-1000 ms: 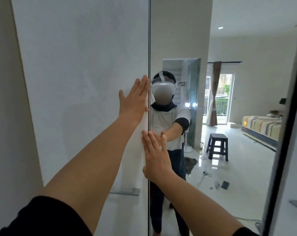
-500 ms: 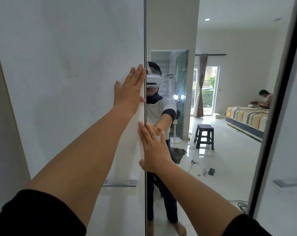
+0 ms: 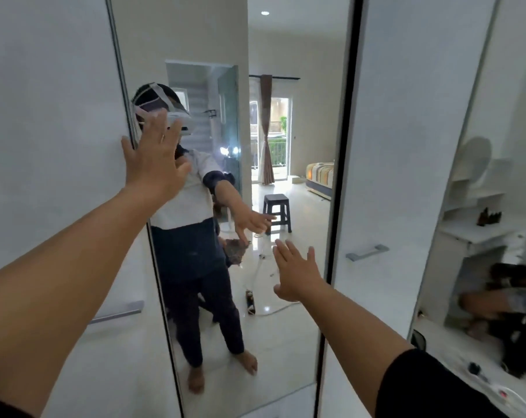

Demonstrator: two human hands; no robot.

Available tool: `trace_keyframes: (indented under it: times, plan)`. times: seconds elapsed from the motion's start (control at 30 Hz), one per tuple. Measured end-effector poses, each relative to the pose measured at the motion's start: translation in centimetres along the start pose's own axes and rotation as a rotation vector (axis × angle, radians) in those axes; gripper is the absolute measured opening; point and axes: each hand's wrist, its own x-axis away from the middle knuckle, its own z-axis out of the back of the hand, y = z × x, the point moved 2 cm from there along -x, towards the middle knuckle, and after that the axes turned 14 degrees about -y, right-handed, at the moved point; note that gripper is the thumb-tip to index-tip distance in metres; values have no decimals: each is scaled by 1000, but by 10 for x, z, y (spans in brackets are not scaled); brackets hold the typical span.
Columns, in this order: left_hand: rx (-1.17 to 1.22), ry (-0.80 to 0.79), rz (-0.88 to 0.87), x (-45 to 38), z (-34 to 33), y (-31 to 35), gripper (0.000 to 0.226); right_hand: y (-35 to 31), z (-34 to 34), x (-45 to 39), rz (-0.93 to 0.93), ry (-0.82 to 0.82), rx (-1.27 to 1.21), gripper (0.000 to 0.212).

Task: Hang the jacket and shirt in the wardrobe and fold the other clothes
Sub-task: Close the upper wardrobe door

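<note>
I face a white wardrobe with a tall mirrored door (image 3: pixel 285 86) in the middle. My left hand (image 3: pixel 154 158) is raised with fingers spread, at the seam between the white left door (image 3: pixel 59 146) and the mirror. My right hand (image 3: pixel 298 274) is open, fingers apart, in front of the lower mirror near its dark right edge (image 3: pixel 343 176). Both hands hold nothing. No jacket, shirt or other clothes show outside the mirror.
The left door has a metal handle (image 3: pixel 116 312); the white right door (image 3: pixel 406 146) has a handle (image 3: pixel 367 252). The mirror reflects a person, a dark stool (image 3: pixel 276 212), a bed (image 3: pixel 320 176) and floor cables. At far right stand white shelves (image 3: pixel 479 206) with dark blurred things below.
The view has swung right. Both hands have moved right, off the left door's edge: the left now lies at the mirror's left seam, the right well across the mirror.
</note>
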Motion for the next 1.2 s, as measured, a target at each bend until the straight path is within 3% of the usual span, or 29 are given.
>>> trace_keyframes:
  times: [0.17, 0.37, 0.5, 0.63, 0.83, 1.07, 1.2]
  plan:
    - [4, -175, -284, -7, -48, 107, 78, 87, -26, 8, -187, -35, -102, 84]
    - [-104, -230, -550, -24, -109, 233, 77, 165, -56, 5, -253, -93, -153, 84]
    - [-138, -253, -541, -40, -151, 289, 77, 207, -70, -9, -224, -157, -135, 85]
    - [-130, -287, -472, -54, -180, 319, 80, 237, -80, -29, -115, -113, -126, 83]
    - [-101, -243, -405, -55, -196, 329, 83, 248, -93, -56, 59, -40, -186, 76]
    - [-80, -262, -388, -49, -191, 331, 85, 245, -105, -59, 99, -14, -278, 84]
    - [-42, -242, -450, -38, -181, 335, 80, 252, -105, -42, 108, 3, -332, 78]
